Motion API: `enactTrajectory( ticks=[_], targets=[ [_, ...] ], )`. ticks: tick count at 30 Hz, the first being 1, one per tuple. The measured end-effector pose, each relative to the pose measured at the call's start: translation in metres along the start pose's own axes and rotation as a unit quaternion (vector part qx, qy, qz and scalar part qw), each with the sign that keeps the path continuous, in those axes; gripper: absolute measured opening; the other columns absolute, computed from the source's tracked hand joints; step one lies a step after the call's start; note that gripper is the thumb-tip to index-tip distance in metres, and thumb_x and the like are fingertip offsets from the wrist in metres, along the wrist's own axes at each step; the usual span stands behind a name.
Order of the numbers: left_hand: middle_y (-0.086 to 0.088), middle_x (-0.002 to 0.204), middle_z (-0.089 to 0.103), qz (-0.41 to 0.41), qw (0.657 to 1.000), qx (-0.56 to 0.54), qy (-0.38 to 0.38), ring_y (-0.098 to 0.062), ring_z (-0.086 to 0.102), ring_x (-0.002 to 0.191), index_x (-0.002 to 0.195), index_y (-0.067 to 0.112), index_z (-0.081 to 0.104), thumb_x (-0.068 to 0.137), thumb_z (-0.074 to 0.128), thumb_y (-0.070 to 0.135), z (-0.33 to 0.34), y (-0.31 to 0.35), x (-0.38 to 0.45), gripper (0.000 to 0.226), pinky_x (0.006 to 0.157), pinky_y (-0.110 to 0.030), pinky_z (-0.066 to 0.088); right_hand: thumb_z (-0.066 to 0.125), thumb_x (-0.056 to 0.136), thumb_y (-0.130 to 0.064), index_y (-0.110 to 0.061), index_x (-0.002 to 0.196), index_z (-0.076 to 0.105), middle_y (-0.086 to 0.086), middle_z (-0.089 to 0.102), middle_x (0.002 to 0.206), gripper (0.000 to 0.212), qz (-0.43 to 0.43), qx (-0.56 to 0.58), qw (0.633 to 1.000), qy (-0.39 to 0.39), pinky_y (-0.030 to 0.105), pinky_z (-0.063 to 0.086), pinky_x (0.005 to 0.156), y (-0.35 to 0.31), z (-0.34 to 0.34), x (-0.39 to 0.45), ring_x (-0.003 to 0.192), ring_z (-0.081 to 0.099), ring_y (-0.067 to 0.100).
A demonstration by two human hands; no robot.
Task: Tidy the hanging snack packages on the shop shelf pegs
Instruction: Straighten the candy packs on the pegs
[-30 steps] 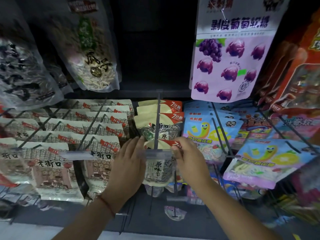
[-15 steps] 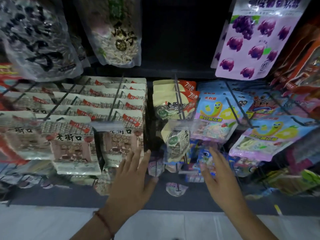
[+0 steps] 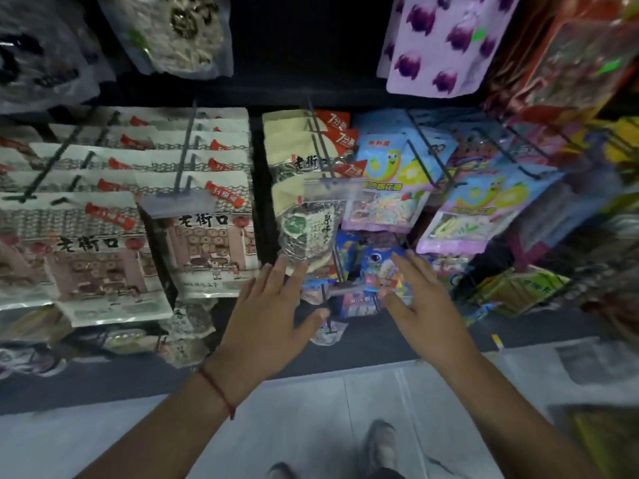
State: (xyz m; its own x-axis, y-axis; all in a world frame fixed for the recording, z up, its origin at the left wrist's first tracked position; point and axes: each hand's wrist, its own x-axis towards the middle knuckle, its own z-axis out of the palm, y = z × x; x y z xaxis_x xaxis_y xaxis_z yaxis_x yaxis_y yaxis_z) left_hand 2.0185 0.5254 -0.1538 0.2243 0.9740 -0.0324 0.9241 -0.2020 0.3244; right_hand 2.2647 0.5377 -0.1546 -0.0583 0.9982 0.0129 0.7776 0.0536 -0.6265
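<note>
Your two hands reach toward snack packets hanging on shop shelf pegs.

White seed packets (image 3: 204, 233) fill the rows from nine to eleven o'clock. At twelve o'clock a beige and green seed packet (image 3: 307, 229) hangs at the front of its peg (image 3: 320, 143), tilted. Your left hand (image 3: 273, 319), fingers spread and holding nothing, sits at six o'clock just below that packet. Your right hand (image 3: 420, 302), also spread, rests against small blue packets (image 3: 377, 274) at about five o'clock, gripping none.
</note>
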Motion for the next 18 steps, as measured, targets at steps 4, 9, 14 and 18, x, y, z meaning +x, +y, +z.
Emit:
enactTrajectory(
  ticks=[4,9,14,18],
  targets=[
    [0.006,0.163,-0.006,0.058,0.998,-0.033,0.005,-0.019,0.003,0.149,0.154,0.037,0.003,0.090,0.030,0.071,0.001,0.044,0.024,0.077,0.119,-0.039,0.011,0.054,0.097,-0.040,-0.033,0.149,0.031,-0.006,0.015,0.161,0.058,0.023,0.020,0.999,0.034,0.048,0.028,0.115,0.028,-0.025,-0.003,0.149,0.006,0.013],
    [0.005,0.163,-0.010,0.098,0.995,-0.031,0.011,-0.018,-0.003,0.150,0.154,0.036,-0.001,0.095,0.036,0.064,0.008,0.110,0.078,0.075,0.120,-0.039,0.005,0.056,0.096,-0.037,-0.032,0.150,0.032,-0.008,0.012,0.162,0.059,0.048,0.030,0.996,0.067,0.052,0.034,0.110,0.080,-0.076,0.003,0.150,0.005,0.015],
    [0.002,0.162,-0.013,0.124,0.991,0.018,0.037,-0.021,-0.005,0.150,0.152,0.035,-0.009,0.097,0.032,0.059,0.021,0.188,0.122,0.073,0.119,-0.036,0.003,0.057,0.096,-0.030,-0.030,0.150,0.030,-0.005,0.014,0.161,0.061,0.042,0.024,0.994,0.095,0.044,0.027,0.116,0.132,-0.142,0.023,0.149,0.007,0.014],
    [0.000,0.162,-0.016,0.112,0.992,0.013,0.064,-0.023,-0.010,0.149,0.152,0.036,-0.008,0.099,0.039,0.050,0.031,0.241,0.157,0.072,0.119,-0.041,0.001,0.056,0.096,-0.032,-0.028,0.152,0.026,-0.007,0.017,0.161,0.064,-0.005,0.002,0.995,0.100,0.046,0.025,0.117,0.167,-0.185,0.055,0.149,0.012,0.013]
  ],
)
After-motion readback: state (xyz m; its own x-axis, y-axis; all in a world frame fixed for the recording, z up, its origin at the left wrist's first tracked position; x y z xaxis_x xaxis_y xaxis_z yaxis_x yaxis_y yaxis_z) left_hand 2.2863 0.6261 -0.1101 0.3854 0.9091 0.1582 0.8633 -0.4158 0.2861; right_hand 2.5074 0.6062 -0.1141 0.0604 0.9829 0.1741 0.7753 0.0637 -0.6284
